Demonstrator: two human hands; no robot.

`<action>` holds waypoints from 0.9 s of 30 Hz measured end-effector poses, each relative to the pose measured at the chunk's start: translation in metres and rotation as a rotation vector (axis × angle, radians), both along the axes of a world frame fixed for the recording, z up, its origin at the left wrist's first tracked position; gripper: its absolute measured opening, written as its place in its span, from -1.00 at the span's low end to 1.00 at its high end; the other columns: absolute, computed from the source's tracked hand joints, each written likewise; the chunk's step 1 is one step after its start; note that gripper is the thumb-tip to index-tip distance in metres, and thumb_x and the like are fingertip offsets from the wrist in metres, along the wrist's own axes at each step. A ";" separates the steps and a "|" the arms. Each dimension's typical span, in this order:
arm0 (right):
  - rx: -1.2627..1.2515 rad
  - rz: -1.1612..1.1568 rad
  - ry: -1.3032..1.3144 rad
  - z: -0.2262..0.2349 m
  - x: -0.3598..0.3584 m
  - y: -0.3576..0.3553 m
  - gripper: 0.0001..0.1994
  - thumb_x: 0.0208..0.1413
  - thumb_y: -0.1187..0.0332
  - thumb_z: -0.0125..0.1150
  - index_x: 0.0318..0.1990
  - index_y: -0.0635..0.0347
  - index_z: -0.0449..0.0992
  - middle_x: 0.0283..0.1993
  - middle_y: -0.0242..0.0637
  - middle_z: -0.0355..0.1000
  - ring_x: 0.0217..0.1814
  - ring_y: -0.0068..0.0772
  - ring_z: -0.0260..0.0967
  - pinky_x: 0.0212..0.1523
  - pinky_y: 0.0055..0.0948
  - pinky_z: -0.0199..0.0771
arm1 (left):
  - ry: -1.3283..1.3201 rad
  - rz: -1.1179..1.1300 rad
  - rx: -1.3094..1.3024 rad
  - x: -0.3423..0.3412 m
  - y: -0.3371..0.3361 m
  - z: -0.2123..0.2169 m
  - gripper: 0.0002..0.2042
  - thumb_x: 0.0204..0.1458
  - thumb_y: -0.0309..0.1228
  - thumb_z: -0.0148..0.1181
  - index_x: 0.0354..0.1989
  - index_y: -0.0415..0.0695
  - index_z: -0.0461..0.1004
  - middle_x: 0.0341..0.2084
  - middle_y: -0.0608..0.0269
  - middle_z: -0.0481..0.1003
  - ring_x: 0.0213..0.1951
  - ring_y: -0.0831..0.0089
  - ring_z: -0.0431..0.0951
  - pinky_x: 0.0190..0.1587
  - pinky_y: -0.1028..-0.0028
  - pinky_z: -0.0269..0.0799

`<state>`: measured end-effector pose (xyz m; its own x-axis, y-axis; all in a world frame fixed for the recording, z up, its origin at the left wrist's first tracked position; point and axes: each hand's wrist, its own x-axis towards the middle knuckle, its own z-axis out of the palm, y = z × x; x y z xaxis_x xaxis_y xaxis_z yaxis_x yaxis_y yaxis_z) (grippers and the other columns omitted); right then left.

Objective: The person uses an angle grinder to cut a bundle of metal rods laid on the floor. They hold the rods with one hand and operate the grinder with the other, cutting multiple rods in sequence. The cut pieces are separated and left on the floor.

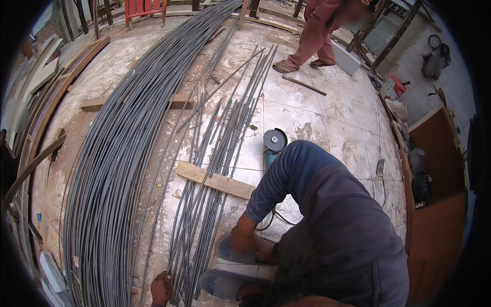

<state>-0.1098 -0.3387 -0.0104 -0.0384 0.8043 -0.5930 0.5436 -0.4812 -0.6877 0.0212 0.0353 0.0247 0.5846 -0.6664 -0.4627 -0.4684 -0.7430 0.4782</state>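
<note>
My left hand (pixel 161 289) is low at the picture's lower edge, its fingers curled round the near end of a rebar at the side of the smaller rebar bundle (pixel 205 225). Bent at the elbow, my right arm brings my right hand (pixel 243 239) down beside my grey sandals (pixel 225 284); its fingers are hidden and blurred. A short wooden plank (pixel 225 185) lies crosswise at the smaller bundle. Just beyond my right elbow is an angle grinder (pixel 275 139) with its disc facing up, its teal body partly covered by my sleeve.
A thick rebar stack (pixel 115 189) runs along the left over a wooden support (pixel 93 105). Ahead stands a person (pixel 312 38) in reddish trousers, near a short dark bar (pixel 305 85). A wooden cabinet (pixel 434 230) is on the right. The grinder's cable (pixel 283 219) crosses the tiles.
</note>
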 end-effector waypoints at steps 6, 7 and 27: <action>0.147 -0.022 -0.095 -0.069 -0.039 0.013 -0.26 -0.23 0.17 0.45 0.24 -0.12 0.37 -0.15 -0.17 0.57 -0.06 -0.03 0.53 -0.06 -0.03 0.49 | -0.128 0.167 -0.166 -0.017 0.001 -0.050 -0.65 0.26 -0.18 -0.08 -0.24 -0.22 0.53 -0.41 -0.20 0.53 -0.30 -0.20 0.53 -0.25 0.01 0.41; 0.099 -0.059 -0.059 -0.080 -0.039 0.017 -0.23 -0.25 0.18 0.47 0.25 -0.13 0.36 -0.15 -0.16 0.56 -0.07 -0.02 0.53 -0.07 -0.03 0.49 | -0.139 0.187 -0.139 -0.021 -0.001 -0.051 -0.65 0.27 -0.17 -0.08 -0.23 -0.21 0.53 -0.40 -0.18 0.54 -0.30 -0.19 0.54 -0.24 0.02 0.41; 0.007 0.082 0.183 0.008 0.010 0.029 -0.15 -0.08 0.23 0.50 0.40 -0.19 0.17 -0.13 -0.02 0.54 -0.31 -0.13 0.59 -0.31 -0.24 0.58 | -0.234 0.324 0.000 -0.042 -0.008 -0.029 -0.57 0.24 0.00 0.00 -0.18 -0.16 0.56 -0.33 -0.03 0.59 -0.24 -0.02 0.59 -0.18 0.08 0.46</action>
